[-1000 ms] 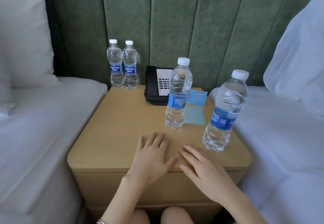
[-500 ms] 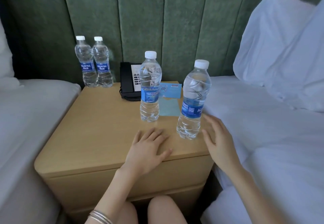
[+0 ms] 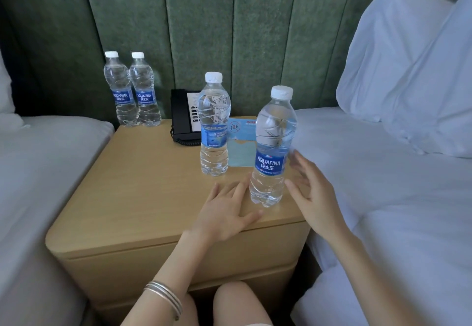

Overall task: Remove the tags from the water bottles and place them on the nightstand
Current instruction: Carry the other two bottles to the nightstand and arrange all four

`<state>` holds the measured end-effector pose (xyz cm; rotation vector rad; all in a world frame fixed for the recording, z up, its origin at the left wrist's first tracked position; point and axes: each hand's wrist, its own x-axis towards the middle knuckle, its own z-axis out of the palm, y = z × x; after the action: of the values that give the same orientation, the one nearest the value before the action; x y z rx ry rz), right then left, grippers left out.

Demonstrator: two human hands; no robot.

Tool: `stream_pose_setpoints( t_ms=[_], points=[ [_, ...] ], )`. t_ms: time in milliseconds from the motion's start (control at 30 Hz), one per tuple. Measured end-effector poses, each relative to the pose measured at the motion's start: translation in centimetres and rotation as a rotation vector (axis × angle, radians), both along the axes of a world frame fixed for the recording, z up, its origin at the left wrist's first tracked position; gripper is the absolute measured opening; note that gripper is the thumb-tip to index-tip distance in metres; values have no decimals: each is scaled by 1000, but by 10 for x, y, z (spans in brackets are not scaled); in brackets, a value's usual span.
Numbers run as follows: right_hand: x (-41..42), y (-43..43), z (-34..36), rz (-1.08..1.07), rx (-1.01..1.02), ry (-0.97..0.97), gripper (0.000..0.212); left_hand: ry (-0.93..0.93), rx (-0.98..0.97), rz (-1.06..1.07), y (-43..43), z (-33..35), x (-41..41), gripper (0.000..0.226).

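Just beside right grip (image 3: pixel 310 195): bottle (image 3: pixel 270 147).

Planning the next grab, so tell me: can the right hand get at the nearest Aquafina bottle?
Probably yes. The right hand is open right beside the nearest Aquafina bottle, with nothing between them; the left hand lies flat on its other side.

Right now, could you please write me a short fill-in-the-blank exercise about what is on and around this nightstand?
1. ____ water bottles stand upright on the nightstand.
2. The left hand rests flat on the nightstand, and the right hand is open on the ____ side of the nearest bottle.
3. The telephone behind the middle bottle is ____ in colour.

Missing words: four; right; black.
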<state>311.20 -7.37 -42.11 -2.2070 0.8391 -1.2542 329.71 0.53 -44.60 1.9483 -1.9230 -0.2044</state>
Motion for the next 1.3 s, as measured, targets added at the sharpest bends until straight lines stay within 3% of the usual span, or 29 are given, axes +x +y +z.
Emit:
stream_pose_setpoints(
  t_ms=[133, 267, 333, 433, 533, 667, 800, 867, 1067, 1300],
  points=[
    [13, 6, 19, 86, 52, 0, 64, -77, -52, 36, 2, -3, -5, 74],
    [8, 8, 22, -60, -46, -92, 39, -103, -49, 50, 0, -5, -4, 72],
    [7, 9, 29, -29, -37, -109, 36, -62, -35, 31, 0, -3, -3, 77],
    [10, 7, 40, 102, 120, -113, 49, 71, -52, 35, -1, 0, -4, 85],
    [16, 4, 52, 152, 198, -126, 72, 113, -121, 128, -7, 1, -13, 68],
    [22, -3, 77, 145, 157, -78, 91, 59, -178, 293, -16, -2, -33, 70],
    [25, -18, 97, 128, 27, 61, 88, -24, -167, 328, -22, -2, -36, 69],
    [27, -24, 101, 141, 64, 103, 83, -48, -168, 313, -25, -3, -35, 68],
    [37, -48, 109, 133, 156, 49, 69, -80, -130, 163, -32, -5, -22, 99],
    [62, -116, 130, 165, 171, 20, 61, -145, 17, -46, -42, -1, 4, 71]
  ],
)
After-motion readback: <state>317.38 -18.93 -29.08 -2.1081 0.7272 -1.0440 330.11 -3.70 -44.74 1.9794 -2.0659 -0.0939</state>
